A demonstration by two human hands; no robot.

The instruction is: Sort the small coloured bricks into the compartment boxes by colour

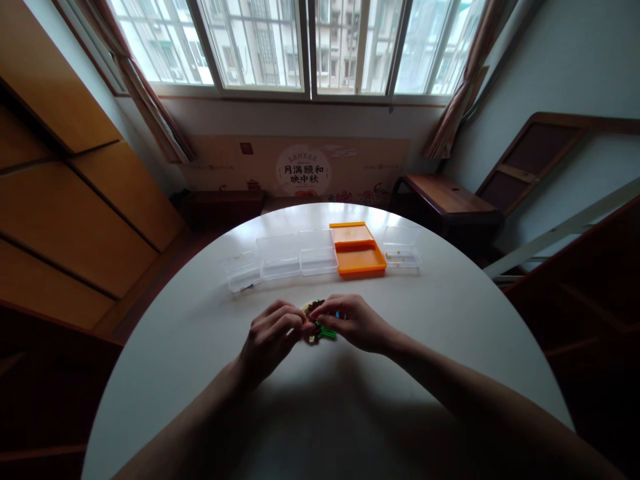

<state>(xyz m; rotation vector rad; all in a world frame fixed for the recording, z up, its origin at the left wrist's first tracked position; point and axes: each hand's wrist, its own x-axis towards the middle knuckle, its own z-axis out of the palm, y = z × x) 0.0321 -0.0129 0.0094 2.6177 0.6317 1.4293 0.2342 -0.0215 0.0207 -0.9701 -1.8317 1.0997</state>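
Observation:
My left hand and my right hand meet over a small heap of coloured pieces on the white round table. Green, brown, yellow and blue bits show in the heap; their kind is too small to tell. Fingers of both hands are curled and pinched together at the heap. Whatever lies between the fingertips is too small and partly hidden to name. The right hand covers part of the heap, with blue bits showing beside its fingers.
Beyond my hands, open clear plastic boxes stand in a row with an open orange box. At the row's right end, a clear box holds several small yellow bits. A wooden stool stands behind the table.

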